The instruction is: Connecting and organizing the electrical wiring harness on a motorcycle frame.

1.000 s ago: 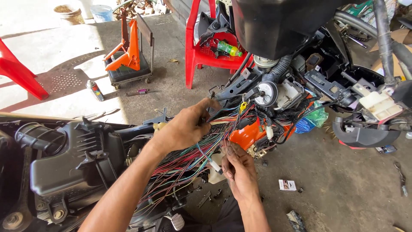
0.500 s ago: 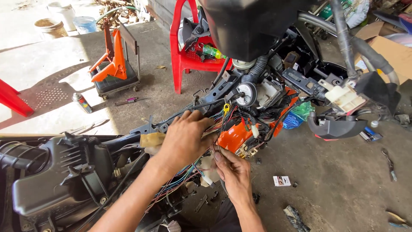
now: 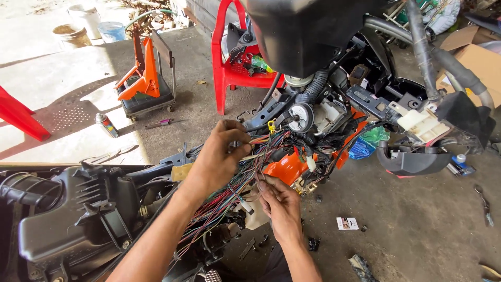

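Note:
A stripped motorcycle fills the view, with its black frame and airbox (image 3: 68, 214) at lower left and the steering head (image 3: 300, 117) at centre. A thick bundle of multicoloured wires (image 3: 229, 198) runs along the frame. My left hand (image 3: 219, 156) grips the upper part of this bundle, fingers closed around several wires near a yellow connector (image 3: 271, 126). My right hand (image 3: 279, 201) is just below it, pinching a few thin wires between its fingertips beside a white connector (image 3: 245, 206). An orange body panel (image 3: 287, 167) sits right behind the wires.
A red plastic chair (image 3: 229, 73) with parts on it stands behind the bike. An orange-and-black wheeled stool (image 3: 146, 89), a spray can (image 3: 106, 125) and a screwdriver (image 3: 162, 123) lie on the concrete at left. Cardboard boxes (image 3: 469, 57) are at right; small parts litter the floor.
The view has shifted slightly. My left hand rose along the wire bundle toward the yellow connector, and my right hand moved up to pinch wires beneath it.

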